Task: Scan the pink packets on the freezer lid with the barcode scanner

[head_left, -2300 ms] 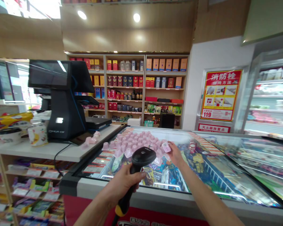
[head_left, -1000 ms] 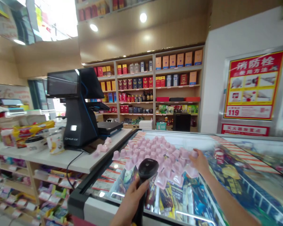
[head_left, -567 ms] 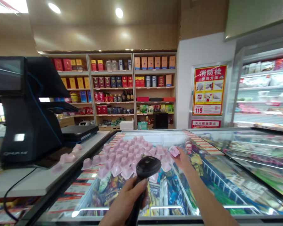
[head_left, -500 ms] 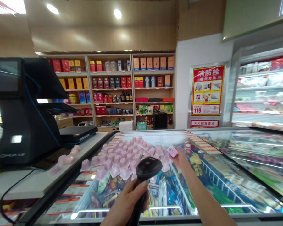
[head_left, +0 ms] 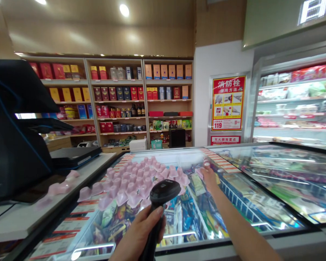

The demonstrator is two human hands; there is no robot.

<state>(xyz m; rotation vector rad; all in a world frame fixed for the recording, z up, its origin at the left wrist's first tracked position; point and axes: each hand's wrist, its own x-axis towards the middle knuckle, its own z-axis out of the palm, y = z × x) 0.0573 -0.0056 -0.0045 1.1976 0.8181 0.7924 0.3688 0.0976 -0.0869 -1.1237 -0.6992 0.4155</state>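
Observation:
My left hand (head_left: 145, 224) is wrapped around the handle of a black barcode scanner (head_left: 164, 190), whose head tilts up and to the right. Farther off, my right hand (head_left: 209, 175) reaches over the freezer's glass top (head_left: 179, 155), its fingers closed on a small pink cup (head_left: 199, 172) that is partly hidden. To the left of that hand, many similar pink cups (head_left: 136, 180) stand close together upside down on the glass. Bagged frozen goods (head_left: 198, 185) show through below.
A black checkout terminal (head_left: 16, 134) stands on the counter (head_left: 21, 221) at left, beside a few more pink cups (head_left: 60, 187). Behind the freezer are shelves of boxed bottles (head_left: 119, 93). A lit refrigerated case (head_left: 296, 108) is at right.
My right hand has moved forward over the glass and turned, so the cup's pale label no longer shows. The view has swung right. My left hand still grips the scanner.

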